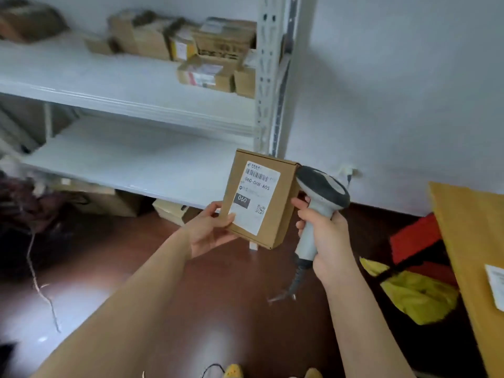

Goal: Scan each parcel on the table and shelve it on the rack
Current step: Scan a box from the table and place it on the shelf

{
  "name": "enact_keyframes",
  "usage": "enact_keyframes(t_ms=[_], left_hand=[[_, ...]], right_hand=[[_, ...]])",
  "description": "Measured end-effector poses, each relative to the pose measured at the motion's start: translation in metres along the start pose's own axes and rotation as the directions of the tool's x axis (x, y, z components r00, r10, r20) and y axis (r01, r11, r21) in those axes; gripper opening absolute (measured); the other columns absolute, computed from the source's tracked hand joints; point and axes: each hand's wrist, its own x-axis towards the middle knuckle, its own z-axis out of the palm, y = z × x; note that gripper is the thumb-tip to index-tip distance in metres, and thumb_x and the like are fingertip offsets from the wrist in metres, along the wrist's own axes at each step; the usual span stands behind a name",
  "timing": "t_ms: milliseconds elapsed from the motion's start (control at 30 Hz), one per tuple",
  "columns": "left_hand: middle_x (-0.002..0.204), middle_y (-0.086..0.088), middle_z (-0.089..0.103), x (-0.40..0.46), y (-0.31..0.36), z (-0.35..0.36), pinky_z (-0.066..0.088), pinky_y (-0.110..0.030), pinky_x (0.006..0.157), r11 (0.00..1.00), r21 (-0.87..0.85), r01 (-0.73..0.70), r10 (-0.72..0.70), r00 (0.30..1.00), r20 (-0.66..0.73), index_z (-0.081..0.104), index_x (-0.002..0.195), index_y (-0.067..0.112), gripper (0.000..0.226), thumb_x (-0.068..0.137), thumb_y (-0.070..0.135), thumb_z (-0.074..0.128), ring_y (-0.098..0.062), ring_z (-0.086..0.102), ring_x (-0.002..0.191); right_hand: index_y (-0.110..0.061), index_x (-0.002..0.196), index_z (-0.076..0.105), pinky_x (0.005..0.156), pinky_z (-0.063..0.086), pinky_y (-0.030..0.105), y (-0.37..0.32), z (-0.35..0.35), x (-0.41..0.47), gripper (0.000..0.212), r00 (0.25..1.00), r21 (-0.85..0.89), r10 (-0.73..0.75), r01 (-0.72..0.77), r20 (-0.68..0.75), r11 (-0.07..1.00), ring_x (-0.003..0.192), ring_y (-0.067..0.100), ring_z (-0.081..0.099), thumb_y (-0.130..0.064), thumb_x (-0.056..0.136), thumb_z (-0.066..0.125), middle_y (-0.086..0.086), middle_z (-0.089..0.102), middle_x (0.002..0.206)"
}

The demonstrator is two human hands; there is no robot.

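While the left hand [210, 230] pinches its lower-left corner, the parcel [259, 199] stands at frame centre, label toward the camera, long axis near upright, tilted right. Beside its right edge, the right hand [324, 236] grips the scanner [319, 203], head uppermost.

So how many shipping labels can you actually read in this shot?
1 readable: the white label on the small parcel held in the left hand. Another label lies on the yellow mailer at right, cut off. The upper-shelf boxes carry blurred ones.
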Motion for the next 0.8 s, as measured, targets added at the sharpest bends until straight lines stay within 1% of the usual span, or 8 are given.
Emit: enact_keyframes(t_ms=[67, 133, 200, 267, 367, 433, 600, 800], left_hand=[[0.111, -0.004, 0.069, -0.022, 0.027, -0.049, 0.059, -0.031, 0.068, 0.996, -0.05, -0.071, 0.065, 0.992, -0.105, 0.058, 0.111, 0.019, 0.025, 0.091, 0.005, 0.062, -0.017, 0.072, 0.091], [0.121, -0.009, 0.064, -0.038, 0.047, -0.088, 0.059, -0.029, 0.065, 0.985, -0.101, -0.138, 0.117, 0.975, -0.19, 0.056, 0.118, 0.017, 0.029, 0.092, 0.009, 0.062, -0.026, 0.067, 0.106], [0.128, -0.016, 0.06, -0.048, 0.061, -0.119, 0.059, -0.028, 0.063, 0.964, -0.167, -0.208, 0.161, 0.953, -0.256, 0.051, 0.127, 0.012, 0.037, 0.093, 0.013, 0.062, -0.035, 0.06, 0.119], [0.126, -0.014, 0.063, -0.051, 0.073, -0.146, 0.059, -0.028, 0.066, 0.935, -0.22, -0.277, 0.203, 0.93, -0.307, 0.049, 0.131, 0.009, 0.04, 0.094, 0.017, 0.061, -0.03, 0.063, 0.115], [0.108, -0.005, 0.071, -0.046, 0.094, -0.182, 0.059, -0.029, 0.068, 0.903, -0.25, -0.35, 0.234, 0.888, -0.396, 0.053, 0.125, 0.012, 0.033, 0.094, 0.023, 0.062, -0.018, 0.071, 0.096], [0.096, -0.005, 0.073, -0.037, 0.11, -0.208, 0.059, -0.031, 0.067, 0.883, -0.275, -0.379, 0.227, 0.86, -0.458, 0.056, 0.118, 0.014, 0.027, 0.094, 0.023, 0.063, -0.018, 0.073, 0.087], [0.088, -0.009, 0.076, -0.002, 0.186, -0.277, 0.059, -0.03, 0.065, 0.82, -0.318, -0.476, 0.25, 0.797, -0.55, 0.058, 0.118, 0.011, 0.028, 0.093, 0.02, 0.065, -0.022, 0.074, 0.081], [0.12, -0.014, 0.063, 0.05, 0.319, -0.338, 0.059, -0.028, 0.064, 0.809, -0.249, -0.532, 0.271, 0.714, -0.645, 0.058, 0.119, 0.008, 0.035, 0.09, 0.023, 0.069, -0.028, 0.071, 0.094]], right_hand=[[-0.011, 0.11, 0.063, 0.054, 0.048, 0.02, 0.009, 0.056, -0.002, 0.029, 0.994, -0.067, 0.007, 0.0, 0.11, 0.998, 0.053, 0.006, 0.052, 0.007, 0.087, 0.062, 0.0, 0.078, 0.094], [-0.012, 0.114, 0.062, 0.059, 0.05, 0.022, 0.015, 0.104, -0.001, 0.031, 0.982, -0.131, 0.011, 0.014, 0.186, 0.991, 0.055, 0.006, 0.054, 0.001, 0.086, 0.067, -0.006, 0.077, 0.086], [-0.015, 0.114, 0.061, 0.062, 0.048, 0.024, 0.02, 0.146, 0.001, 0.031, 0.967, -0.194, 0.008, 0.044, 0.256, 0.98, 0.06, 0.007, 0.055, -0.002, 0.087, 0.067, -0.007, 0.077, 0.089], [-0.02, 0.108, 0.06, 0.064, 0.046, 0.025, 0.025, 0.182, 0.007, 0.027, 0.949, -0.234, 0.005, 0.073, 0.314, 0.97, 0.062, 0.008, 0.055, -0.004, 0.087, 0.066, -0.006, 0.077, 0.093], [-0.024, 0.102, 0.059, 0.065, 0.047, 0.026, 0.031, 0.232, 0.021, 0.026, 0.93, -0.267, 0.006, 0.1, 0.368, 0.959, 0.063, 0.009, 0.056, -0.005, 0.086, 0.067, -0.005, 0.077, 0.092], [-0.023, 0.104, 0.059, 0.066, 0.048, 0.026, 0.034, 0.266, 0.034, 0.027, 0.917, -0.285, 0.012, 0.111, 0.398, 0.952, 0.064, 0.009, 0.057, -0.007, 0.085, 0.07, -0.003, 0.076, 0.093], [-0.023, 0.1, 0.06, 0.075, 0.05, 0.031, 0.035, 0.362, 0.078, 0.024, 0.861, -0.303, 0.03, 0.146, 0.508, 0.942, 0.073, 0.013, 0.059, -0.006, 0.086, 0.068, 0.003, 0.073, 0.102], [-0.022, 0.101, 0.06, 0.067, 0.047, 0.025, 0.005, 0.491, 0.139, 0.022, 0.834, -0.265, 0.006, 0.168, 0.552, 0.95, 0.067, 0.011, 0.057, -0.008, 0.086, 0.069, 0.013, 0.071, 0.105]])
